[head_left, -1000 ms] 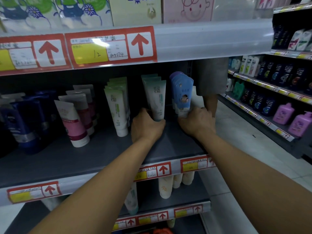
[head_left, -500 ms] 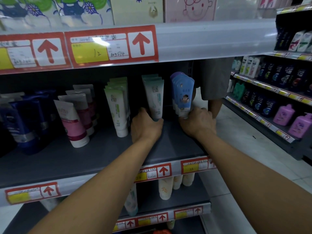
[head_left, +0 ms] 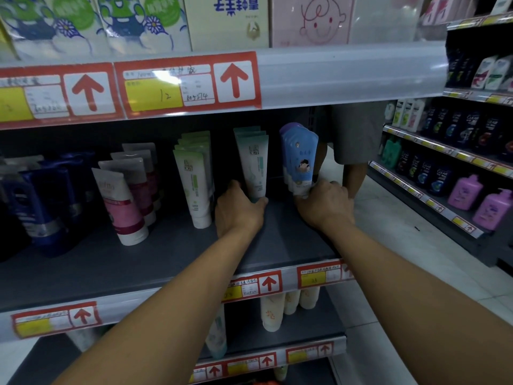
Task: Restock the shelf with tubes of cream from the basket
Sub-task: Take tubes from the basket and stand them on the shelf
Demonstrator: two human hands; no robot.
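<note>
On the dark shelf [head_left: 155,262], my left hand [head_left: 238,212] grips the cap end of a white-and-teal cream tube [head_left: 254,168], the front one of a short upright row. My right hand [head_left: 323,205] grips the base of a blue-and-purple cream tube [head_left: 299,157] with a cartoon child, the front one of another upright row at the shelf's right end. Both tubes stand on their caps. The basket is hidden; only an orange sliver [head_left: 263,382] shows at the bottom edge.
White-and-green tubes [head_left: 194,184], pink-and-white tubes [head_left: 122,201] and dark blue tubes [head_left: 41,207] stand further left. Boxes fill the upper shelf [head_left: 347,70]. More tubes [head_left: 273,312] stand below. A person's legs [head_left: 356,151] are beyond the shelf end. Shampoo racks [head_left: 444,179] line the right.
Both hands have pushed slightly deeper into the shelf with their tubes, which now stand further back. The camera view shifted a little.
</note>
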